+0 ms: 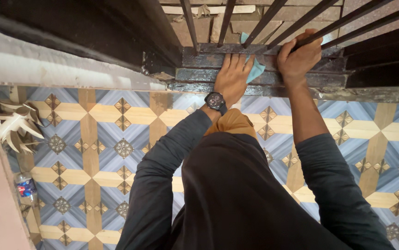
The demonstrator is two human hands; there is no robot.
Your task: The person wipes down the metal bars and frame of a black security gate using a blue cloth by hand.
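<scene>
A patterned tile floor (93, 153) in blue, tan and cream fills the near half of the view, and a dark metal window frame (264, 78) with slanted bars (264, 18) runs across the far side. The person leans over it in dark sleeves. The frame's flat ledges look mottled and dull along their whole visible length, so the wiping seems to be partway at best, with the stretch to the right of the hands and the left corner showing no clear difference. The right hand (299, 58) is curled tight around a bar. The left hand (232, 76), wearing a dark wristwatch (215, 100), lies flat with fingers together, pressing a light blue cloth (256, 68) onto the ledge; the cloth peeks out between the two hands. Bars crowd the space above, leaving sideways room along the ledge. At the far left, a white wall edge (46, 65), a pale spiky ornament (14, 125) and a plastic bottle (25, 187) sit clear.
</scene>
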